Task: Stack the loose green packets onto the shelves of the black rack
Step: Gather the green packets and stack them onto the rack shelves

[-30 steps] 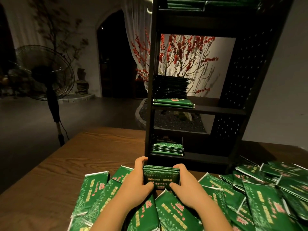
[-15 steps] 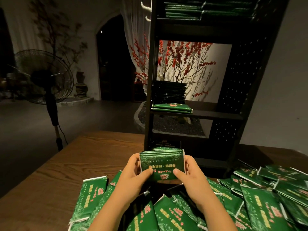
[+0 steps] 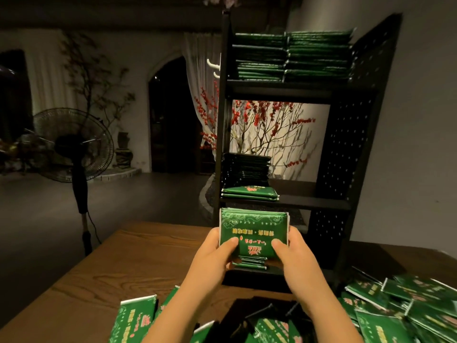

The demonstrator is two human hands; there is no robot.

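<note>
Both hands hold a small stack of green packets (image 3: 254,232) upright in front of the black rack (image 3: 346,154), just below its middle shelf. My left hand (image 3: 214,253) grips the stack's left edge with its thumb on the front. My right hand (image 3: 294,253) grips the right edge the same way. The top shelf carries two tall packet stacks (image 3: 291,56). On the middle shelf lie a dark stack and a few green packets (image 3: 249,193). The bottom shelf's packets (image 3: 249,263) are mostly hidden behind the held stack. Loose packets (image 3: 385,310) cover the near table.
The rack stands on a wooden table (image 3: 111,280). More loose packets (image 3: 134,318) lie at the near left. A black standing fan (image 3: 74,144) is on the floor to the left, beyond the table edge. Red blossom branches (image 3: 267,125) show behind the rack.
Both hands have lifted the stack of packets off the pile and raised it toward the rack, tilting it upright. The view has tilted up, showing the top shelf.
</note>
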